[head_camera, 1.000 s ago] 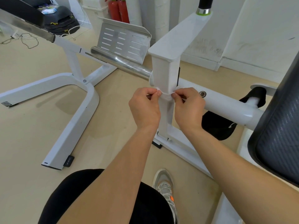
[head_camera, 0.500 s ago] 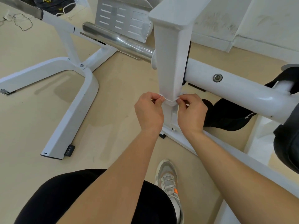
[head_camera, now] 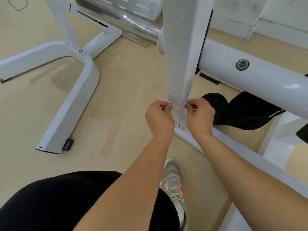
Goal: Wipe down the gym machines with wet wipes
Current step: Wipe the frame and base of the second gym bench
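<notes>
Both hands and the wipe between them have slid further down the upright, and now sit close to its foot. The left hand [head_camera: 159, 117] and right hand [head_camera: 200, 116] each pinch one end of the wet wipe [head_camera: 179, 107] between thumb and curled forefinger. It is a thin white strip, pulled taut and hugging the near face and both front edges of the square white post [head_camera: 179, 55]. Whether it runs round the back cannot be seen, and white on white leaves its outline faint. The post is smooth, glossy painted steel, and its top is cut off by the upper edge of the view. Behind it a polished chrome sleeve [head_camera: 126, 22] runs to the left, with a slotted metal plate [head_camera: 133, 5] above that is mostly out of frame. To the right is a fat round white tube [head_camera: 260, 77] with a hex bolt [head_camera: 242, 64]. A matte black padded roller [head_camera: 241, 112] lies under the tube, partly hidden by the right hand. The U-shaped white base leg [head_camera: 75, 97] ends in a black rubber cap [head_camera: 67, 145] on the beige floor [head_camera: 125, 80]. A grey laced sneaker [head_camera: 174, 180] shows between the forearms.
</notes>
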A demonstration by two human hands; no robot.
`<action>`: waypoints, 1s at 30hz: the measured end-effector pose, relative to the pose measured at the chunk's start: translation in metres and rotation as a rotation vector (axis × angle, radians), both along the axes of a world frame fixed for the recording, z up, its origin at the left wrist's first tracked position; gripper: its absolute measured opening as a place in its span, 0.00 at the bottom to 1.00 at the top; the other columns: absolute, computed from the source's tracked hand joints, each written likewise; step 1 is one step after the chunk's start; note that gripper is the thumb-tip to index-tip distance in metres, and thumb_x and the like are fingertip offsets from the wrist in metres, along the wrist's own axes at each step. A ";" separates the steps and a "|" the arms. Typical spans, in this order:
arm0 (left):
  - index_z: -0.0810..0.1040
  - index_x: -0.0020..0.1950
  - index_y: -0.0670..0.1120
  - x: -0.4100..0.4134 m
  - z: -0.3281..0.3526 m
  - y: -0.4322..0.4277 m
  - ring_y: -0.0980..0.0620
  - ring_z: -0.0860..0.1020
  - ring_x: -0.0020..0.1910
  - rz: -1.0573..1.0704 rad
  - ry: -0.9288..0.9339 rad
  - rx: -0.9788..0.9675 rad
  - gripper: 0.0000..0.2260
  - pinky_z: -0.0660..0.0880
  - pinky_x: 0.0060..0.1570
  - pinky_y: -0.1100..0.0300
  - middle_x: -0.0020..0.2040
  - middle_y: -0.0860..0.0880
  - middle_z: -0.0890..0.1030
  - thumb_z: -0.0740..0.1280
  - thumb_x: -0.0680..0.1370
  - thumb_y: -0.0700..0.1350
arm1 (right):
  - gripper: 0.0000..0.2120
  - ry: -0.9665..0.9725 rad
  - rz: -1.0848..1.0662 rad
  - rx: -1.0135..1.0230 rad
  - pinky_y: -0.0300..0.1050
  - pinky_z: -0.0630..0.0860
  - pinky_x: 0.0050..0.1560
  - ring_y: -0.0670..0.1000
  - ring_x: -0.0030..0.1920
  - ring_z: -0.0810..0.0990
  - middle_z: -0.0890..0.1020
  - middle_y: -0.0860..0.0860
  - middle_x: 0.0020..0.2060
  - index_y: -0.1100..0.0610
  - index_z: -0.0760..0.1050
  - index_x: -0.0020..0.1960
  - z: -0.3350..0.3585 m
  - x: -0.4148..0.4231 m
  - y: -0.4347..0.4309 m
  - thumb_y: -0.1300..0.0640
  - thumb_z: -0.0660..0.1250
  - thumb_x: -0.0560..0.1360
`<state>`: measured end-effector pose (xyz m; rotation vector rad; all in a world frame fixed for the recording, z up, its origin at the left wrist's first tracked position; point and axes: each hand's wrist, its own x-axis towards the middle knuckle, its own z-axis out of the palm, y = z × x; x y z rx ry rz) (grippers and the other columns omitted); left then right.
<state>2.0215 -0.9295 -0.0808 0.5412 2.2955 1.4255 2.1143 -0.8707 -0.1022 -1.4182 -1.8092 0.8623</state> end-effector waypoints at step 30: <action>0.85 0.50 0.45 0.013 -0.036 0.003 0.65 0.79 0.40 0.131 -0.139 -0.020 0.04 0.70 0.38 0.78 0.44 0.55 0.83 0.72 0.76 0.39 | 0.06 -0.076 0.166 -0.045 0.23 0.68 0.43 0.40 0.41 0.76 0.80 0.49 0.44 0.57 0.82 0.45 -0.007 0.010 0.004 0.63 0.67 0.77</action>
